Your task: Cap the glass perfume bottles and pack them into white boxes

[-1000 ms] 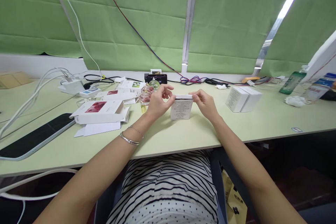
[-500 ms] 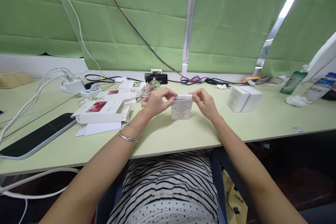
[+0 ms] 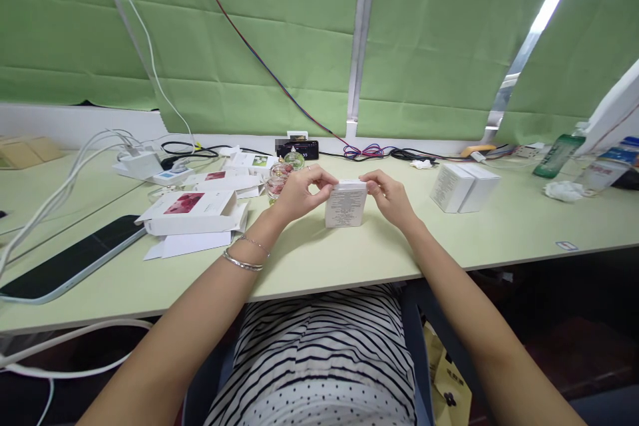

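A small white box (image 3: 345, 205) with fine print on its front stands upright on the pale green table (image 3: 349, 253) in front of me. My left hand (image 3: 299, 194) pinches its upper left corner and my right hand (image 3: 389, 198) pinches its upper right corner. A bracelet sits on my left wrist. Just behind my left hand stand two small glass bottles (image 3: 279, 180), one with pink contents and one greenish.
Flat white cartons with red pictures (image 3: 194, 210) lie to the left, beside a dark tablet (image 3: 70, 258) and white cables. Two white boxes (image 3: 463, 188) stand to the right. A green bottle (image 3: 556, 156) and crumpled tissue (image 3: 562, 192) are far right. A phone (image 3: 298, 148) leans at the back.
Both hands stay on the top corners of the box. The left fingers have closed in slightly on the corner; the box has not moved.
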Demonstrator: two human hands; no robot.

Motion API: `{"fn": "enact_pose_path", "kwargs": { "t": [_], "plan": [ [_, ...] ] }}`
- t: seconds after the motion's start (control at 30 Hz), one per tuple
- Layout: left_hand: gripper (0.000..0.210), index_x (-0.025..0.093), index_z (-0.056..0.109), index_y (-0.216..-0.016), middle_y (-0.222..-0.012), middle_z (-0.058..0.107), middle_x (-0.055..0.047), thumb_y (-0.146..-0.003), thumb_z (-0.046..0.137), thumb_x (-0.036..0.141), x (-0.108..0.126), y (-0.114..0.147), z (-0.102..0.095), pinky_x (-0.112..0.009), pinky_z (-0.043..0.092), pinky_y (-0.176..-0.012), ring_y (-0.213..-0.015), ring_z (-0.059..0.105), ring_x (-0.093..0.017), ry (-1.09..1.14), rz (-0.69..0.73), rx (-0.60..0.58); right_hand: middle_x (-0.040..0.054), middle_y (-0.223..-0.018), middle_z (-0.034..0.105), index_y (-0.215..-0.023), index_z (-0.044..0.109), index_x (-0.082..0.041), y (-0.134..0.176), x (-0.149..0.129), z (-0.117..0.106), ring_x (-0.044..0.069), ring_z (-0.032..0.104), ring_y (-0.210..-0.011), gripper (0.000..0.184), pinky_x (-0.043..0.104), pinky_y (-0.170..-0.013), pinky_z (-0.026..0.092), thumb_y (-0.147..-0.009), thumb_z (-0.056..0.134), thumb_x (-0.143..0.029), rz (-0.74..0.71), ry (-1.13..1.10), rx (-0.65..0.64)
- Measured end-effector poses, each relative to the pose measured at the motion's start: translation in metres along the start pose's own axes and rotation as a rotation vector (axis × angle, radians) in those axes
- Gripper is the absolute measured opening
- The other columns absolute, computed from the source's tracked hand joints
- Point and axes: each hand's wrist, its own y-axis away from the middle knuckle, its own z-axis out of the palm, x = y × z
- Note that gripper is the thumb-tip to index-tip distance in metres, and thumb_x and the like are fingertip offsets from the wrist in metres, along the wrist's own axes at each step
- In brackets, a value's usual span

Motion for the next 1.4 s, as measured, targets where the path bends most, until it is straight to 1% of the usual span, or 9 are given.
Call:
{"fn": "enact_pose_path", "kwargs": {
  "t": [0.3, 0.7, 0.87, 0.97, 1.07, 1.17, 1.27, 1.33, 1.4],
  "plan": [
    [0.012, 0.017, 0.063, -0.078, -0.072, 0.062, -0.002, -0.073, 0.052, 0.013, 0.000, -0.001, -0.002, -0.024, 0.048, -0.058, -0.062, 0.056, -0.011, 0.013, 0.036, -0.010, 0.0060, -0.095, 0.062, -0.091, 0.057, -0.022, 0.000, 0.000, -0.001, 0.018, 0.059, -0.084, 0.031, 0.031, -0.070, 0.049, -0.089, 0.036, -0.044, -0.028, 0.010, -0.004],
    [0.011, 0.017, 0.062, -0.076, -0.073, 0.061, -0.002, -0.072, 0.052, 0.013, 0.002, -0.001, -0.001, -0.023, 0.048, -0.059, -0.063, 0.056, -0.011, 0.034, -0.018, -0.023, 0.0054, -0.098, 0.062, -0.095, 0.060, -0.023, -0.001, -0.001, -0.002, 0.018, 0.059, -0.086, 0.027, 0.033, -0.071, 0.050, -0.090, 0.036, -0.035, -0.061, 0.037, -0.025],
    [0.012, 0.016, 0.062, -0.077, -0.072, 0.059, -0.001, -0.073, 0.051, 0.011, 0.002, -0.001, -0.001, -0.022, 0.046, -0.059, -0.064, 0.055, -0.010, 0.032, -0.022, -0.033, 0.0055, -0.098, 0.062, -0.095, 0.060, -0.023, -0.001, 0.001, -0.002, 0.018, 0.059, -0.086, 0.025, 0.034, -0.071, 0.050, -0.090, 0.038, -0.033, -0.063, 0.021, -0.026],
    [0.012, 0.017, 0.062, -0.076, -0.070, 0.055, 0.000, -0.074, 0.051, 0.011, 0.001, -0.001, -0.001, -0.023, 0.044, -0.060, -0.064, 0.053, -0.010, -0.006, 0.004, -0.047, 0.0053, -0.098, 0.062, -0.094, 0.060, -0.023, -0.002, 0.000, -0.003, 0.019, 0.059, -0.091, 0.024, 0.035, -0.074, 0.050, -0.090, 0.038, -0.033, -0.065, 0.022, -0.032],
    [0.015, 0.018, 0.063, -0.077, -0.069, 0.049, 0.001, -0.077, 0.049, 0.013, -0.002, -0.001, -0.002, -0.024, 0.042, -0.059, -0.063, 0.049, -0.011, -0.075, 0.017, -0.083, 0.0060, -0.099, 0.061, -0.093, 0.060, -0.024, -0.001, -0.001, -0.004, 0.020, 0.056, -0.098, 0.024, 0.035, -0.076, 0.051, -0.089, 0.039, -0.034, -0.064, 0.018, -0.061],
    [0.021, 0.018, 0.063, -0.081, -0.068, 0.047, 0.000, -0.083, 0.043, 0.018, -0.005, 0.000, -0.002, -0.026, 0.040, -0.059, -0.062, 0.047, -0.012, -0.120, 0.010, -0.110, 0.0074, -0.109, 0.056, -0.098, 0.057, -0.023, 0.000, -0.003, -0.005, 0.020, 0.054, -0.104, 0.020, 0.034, -0.075, 0.053, -0.085, 0.046, -0.036, -0.021, -0.021, -0.146],
    [0.023, 0.017, 0.061, -0.084, -0.072, 0.050, -0.001, -0.087, 0.039, 0.022, -0.006, 0.002, -0.001, -0.027, 0.040, -0.061, -0.065, 0.049, -0.013, -0.135, 0.005, -0.128, 0.0067, -0.109, 0.053, -0.099, 0.052, -0.023, 0.000, -0.006, -0.007, 0.018, 0.057, -0.094, 0.022, 0.035, -0.074, 0.054, -0.079, 0.055, -0.033, 0.013, -0.007, -0.230],
    [0.022, 0.017, 0.058, -0.091, -0.080, 0.053, -0.002, -0.088, 0.038, 0.024, -0.006, 0.003, 0.001, -0.026, 0.040, -0.061, -0.068, 0.051, -0.013, -0.157, -0.023, -0.162, 0.0054, -0.102, 0.053, -0.095, 0.051, -0.022, 0.000, -0.008, -0.011, 0.016, 0.058, -0.084, 0.020, 0.033, -0.071, 0.054, -0.077, 0.057, -0.029, 0.029, 0.051, -0.251],
    [0.022, 0.016, 0.054, -0.101, -0.086, 0.055, -0.003, -0.088, 0.038, 0.026, -0.006, 0.005, 0.003, -0.026, 0.041, -0.062, -0.069, 0.052, -0.013, -0.201, -0.067, -0.209, 0.0047, -0.096, 0.053, -0.089, 0.051, -0.021, -0.002, -0.007, -0.020, 0.015, 0.058, -0.079, 0.016, 0.031, -0.067, 0.052, -0.076, 0.057, -0.027, 0.056, 0.125, -0.249]
  ]
}}
